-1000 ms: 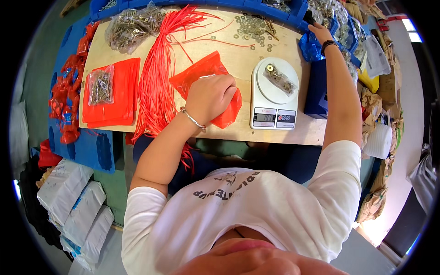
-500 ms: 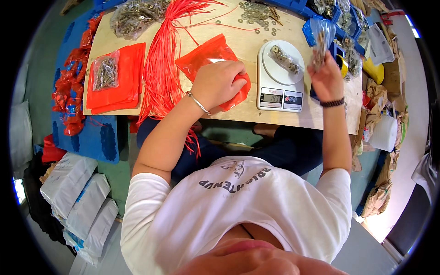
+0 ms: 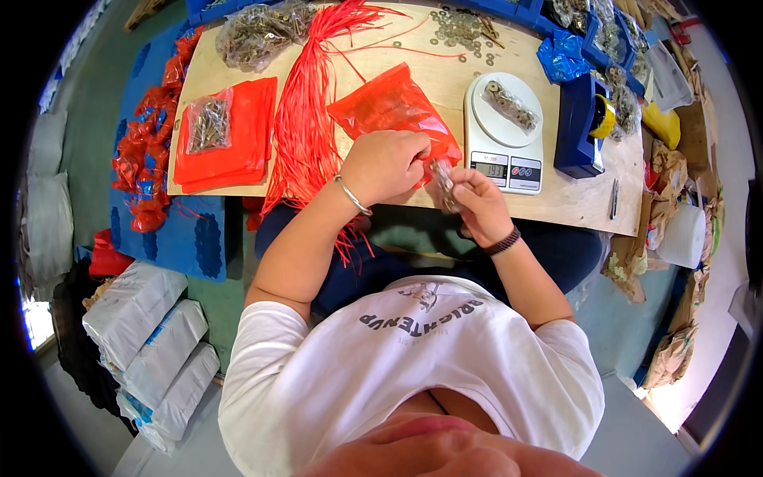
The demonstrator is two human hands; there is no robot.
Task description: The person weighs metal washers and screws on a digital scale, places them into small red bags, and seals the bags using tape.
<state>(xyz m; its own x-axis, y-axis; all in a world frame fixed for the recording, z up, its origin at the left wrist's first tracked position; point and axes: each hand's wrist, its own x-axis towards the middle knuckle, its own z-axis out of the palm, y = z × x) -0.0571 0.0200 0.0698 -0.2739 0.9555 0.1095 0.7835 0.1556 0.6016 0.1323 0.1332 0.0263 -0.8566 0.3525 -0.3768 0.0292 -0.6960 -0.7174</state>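
Observation:
My left hand (image 3: 389, 165) is closed on the near edge of a red plastic bag (image 3: 395, 105), which lies on the wooden table. Just to its right, my right hand (image 3: 481, 208) pinches a small clear bag of metal parts (image 3: 444, 189) close to the red bag's near edge. Beyond my right hand stands a white kitchen scale (image 3: 474, 127) with a second clear bag of metal hardware (image 3: 510, 106) on its round plate. A bundle of red plastic strips (image 3: 308, 119) runs down the table left of the red bag.
Flat red bags (image 3: 253, 135) are stacked at the left, topped by a clear bag of screws (image 3: 209, 125). Loose washers (image 3: 461, 30) lie at the back. A blue tape dispenser (image 3: 579, 131) stands right of the scale, with a pen (image 3: 613, 199) nearer the table's edge.
My right hand has come from beyond the scale's right side to beside my left hand, bringing the small clear bag. The left hand still grips the red bag. The whole view has shifted slightly.

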